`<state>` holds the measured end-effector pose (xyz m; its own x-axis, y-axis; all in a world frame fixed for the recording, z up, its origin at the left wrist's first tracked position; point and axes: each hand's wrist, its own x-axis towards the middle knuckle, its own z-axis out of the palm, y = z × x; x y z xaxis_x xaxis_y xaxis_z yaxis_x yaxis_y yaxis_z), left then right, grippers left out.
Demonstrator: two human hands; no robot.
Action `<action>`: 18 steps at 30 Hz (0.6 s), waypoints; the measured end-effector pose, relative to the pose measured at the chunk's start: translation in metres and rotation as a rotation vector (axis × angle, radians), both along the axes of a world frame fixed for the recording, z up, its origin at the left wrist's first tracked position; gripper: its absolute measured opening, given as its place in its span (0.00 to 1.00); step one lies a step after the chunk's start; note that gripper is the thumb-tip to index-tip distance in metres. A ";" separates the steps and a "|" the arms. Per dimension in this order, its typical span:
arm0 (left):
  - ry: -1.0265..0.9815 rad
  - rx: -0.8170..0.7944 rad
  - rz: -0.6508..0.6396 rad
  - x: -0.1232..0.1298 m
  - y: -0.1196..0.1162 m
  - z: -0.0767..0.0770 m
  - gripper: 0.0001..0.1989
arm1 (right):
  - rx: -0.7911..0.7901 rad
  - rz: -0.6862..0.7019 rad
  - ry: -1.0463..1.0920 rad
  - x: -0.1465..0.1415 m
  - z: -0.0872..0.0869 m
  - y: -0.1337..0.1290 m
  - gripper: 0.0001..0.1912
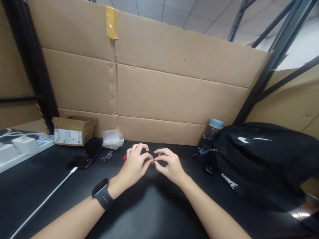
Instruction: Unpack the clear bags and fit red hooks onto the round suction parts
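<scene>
Over the dark table, my left hand (136,161) and my right hand (169,165) face each other with their fingertips almost meeting. Between them is a small thin shiny piece (152,159), upright and seen nearly edge-on; its kind is too small to make out. Thumb and fingers of both hands pinch it from either side. Behind my left hand a bit of a red object (125,159) shows, mostly hidden. Left of that lies a small colourful trinket (107,156) with what looks like a metal ring. A dark watch (102,193) is on my left wrist.
At left are a phone (86,155) with a white cable (47,198), a power strip (27,152), an open cardboard box (74,131) and a clear plastic packet (113,139). At right stand a bottle (210,136) and a black bag (264,162). A cardboard wall (174,93) closes the back.
</scene>
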<state>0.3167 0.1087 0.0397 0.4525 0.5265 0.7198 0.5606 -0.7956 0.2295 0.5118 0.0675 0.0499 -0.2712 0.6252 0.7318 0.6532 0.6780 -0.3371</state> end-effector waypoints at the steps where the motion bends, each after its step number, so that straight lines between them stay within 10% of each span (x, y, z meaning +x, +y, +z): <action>1: 0.001 -0.004 -0.007 0.000 0.000 0.000 0.05 | 0.002 0.001 0.003 0.000 0.000 0.000 0.09; 18: 0.207 -0.291 -0.243 -0.012 0.010 0.004 0.09 | -0.067 -0.005 -0.044 0.005 0.003 0.000 0.07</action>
